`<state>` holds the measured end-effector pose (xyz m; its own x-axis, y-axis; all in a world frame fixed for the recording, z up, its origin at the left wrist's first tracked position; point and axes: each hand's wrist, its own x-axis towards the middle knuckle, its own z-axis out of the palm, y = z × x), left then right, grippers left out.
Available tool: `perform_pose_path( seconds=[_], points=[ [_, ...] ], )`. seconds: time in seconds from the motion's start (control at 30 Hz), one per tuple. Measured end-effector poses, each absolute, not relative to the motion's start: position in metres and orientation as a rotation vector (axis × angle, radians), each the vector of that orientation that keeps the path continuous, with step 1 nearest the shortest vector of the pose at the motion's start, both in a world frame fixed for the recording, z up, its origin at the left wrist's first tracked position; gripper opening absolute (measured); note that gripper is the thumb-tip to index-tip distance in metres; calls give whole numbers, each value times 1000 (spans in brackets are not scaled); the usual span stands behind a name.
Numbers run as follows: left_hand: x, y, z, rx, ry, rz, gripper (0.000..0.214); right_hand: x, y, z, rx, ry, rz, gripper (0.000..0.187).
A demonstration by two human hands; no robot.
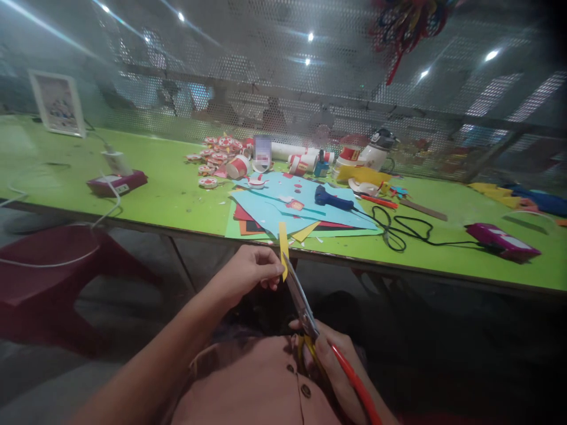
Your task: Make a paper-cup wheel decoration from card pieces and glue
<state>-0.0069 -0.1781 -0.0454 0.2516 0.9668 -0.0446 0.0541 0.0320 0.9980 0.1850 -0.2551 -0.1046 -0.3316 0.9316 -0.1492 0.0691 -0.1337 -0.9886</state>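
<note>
My left hand (257,267), its thumb and fingers pinched together, holds a narrow yellow paper strip (283,239) upright in front of the table edge. In my right hand (339,360) is a pair of scissors (302,304) with long metal blades and a red handle; a yellow part shows below the blades. The blade tips point up and touch or overlap the strip just right of my left fingertips. Beyond my hands, light-blue paper sheets (266,203) lie on a stack of coloured paper. A dark blue glue gun (334,199) rests on them.
The green table (177,206) carries red-and-white paper cups (302,164), several round paper pieces (224,143), a white kettle (376,154) and an orange cutter (381,202). A black cord runs to a purple power strip (502,242). A dark red stool (48,265) stands left.
</note>
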Motion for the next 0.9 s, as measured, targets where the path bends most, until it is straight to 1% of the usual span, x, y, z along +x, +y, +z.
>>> perform_pose_path(
  seconds=[0.37, 0.57, 0.9],
  points=[
    [-14, -178, -47, 1360, 1105, 926, 14, 184, -255, -103, -1184, -1466, 1498, 58],
    [-14, -179, -47, 1369, 1079, 913, 13, 184, -255, -104, -1186, -1418, 1539, 58],
    [-17, -178, -48, 1403, 1095, 862, 16, 183, -256, -98, -1222, -1457, 1478, 57]
  ],
)
